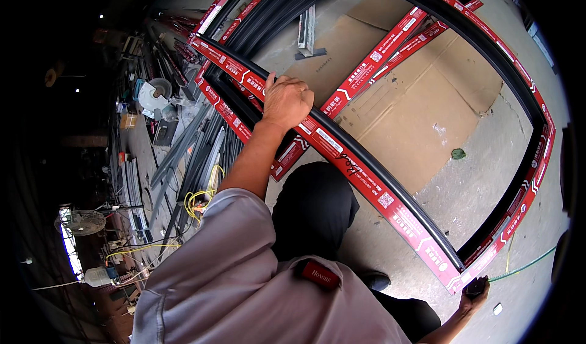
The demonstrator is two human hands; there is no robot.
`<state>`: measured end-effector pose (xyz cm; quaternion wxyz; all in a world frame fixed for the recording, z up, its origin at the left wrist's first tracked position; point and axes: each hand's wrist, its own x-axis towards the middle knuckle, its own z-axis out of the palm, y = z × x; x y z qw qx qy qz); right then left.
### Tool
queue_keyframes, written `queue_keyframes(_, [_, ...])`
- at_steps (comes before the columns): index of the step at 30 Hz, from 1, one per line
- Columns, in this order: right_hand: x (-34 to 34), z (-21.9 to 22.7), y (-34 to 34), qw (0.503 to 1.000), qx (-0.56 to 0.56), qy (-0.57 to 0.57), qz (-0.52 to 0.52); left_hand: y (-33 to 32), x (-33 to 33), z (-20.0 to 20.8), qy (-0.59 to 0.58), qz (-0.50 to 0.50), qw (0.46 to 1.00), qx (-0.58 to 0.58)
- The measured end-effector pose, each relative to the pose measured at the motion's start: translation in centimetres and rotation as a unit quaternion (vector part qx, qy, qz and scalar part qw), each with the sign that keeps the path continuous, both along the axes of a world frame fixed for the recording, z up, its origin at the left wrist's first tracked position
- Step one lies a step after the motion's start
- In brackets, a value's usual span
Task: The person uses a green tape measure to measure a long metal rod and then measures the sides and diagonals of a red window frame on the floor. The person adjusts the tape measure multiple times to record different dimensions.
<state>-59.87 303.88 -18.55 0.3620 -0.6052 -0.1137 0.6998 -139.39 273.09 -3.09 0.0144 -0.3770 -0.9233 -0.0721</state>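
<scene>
And left fingers [296, 91] clench the smooth, four-sided frame [403, 220], red-wrapped, black-edged; right fingers [484, 289] grasp a dark object [473, 286]; creased cardboard [430, 124] below!

1. Frame [510, 213]: black inside face is smooth with a soft sheen, metal or plastic, can't tell.
2. Red-and-white film [415, 237] on it: smooth, plasticky, kinda glossy.
3. Cardboard [427, 130]: matt brown, creased and scuffed.
4. Floor [381, 246]: matt, concrete-looking, bit rough.
5. Shirt [244, 283], near side: grey cloth, faint sheen.
6. Trousers [311, 203]: matt black cloth.
</scene>
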Motion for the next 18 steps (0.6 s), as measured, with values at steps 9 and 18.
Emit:
queue_keyframes(9, [-0.1,0.3,-2.2,0.999,-0.015,-0.014,-0.025,1.0,-3.2,2.8,-0.043,-0.196,0.977,-0.073])
queue_keyframes(18, [-6.1,4.9,-1.4,0.999,0.019,-0.039,-0.017,0.0,-1.7,4.3,-0.168,-0.28,0.94,-0.098])
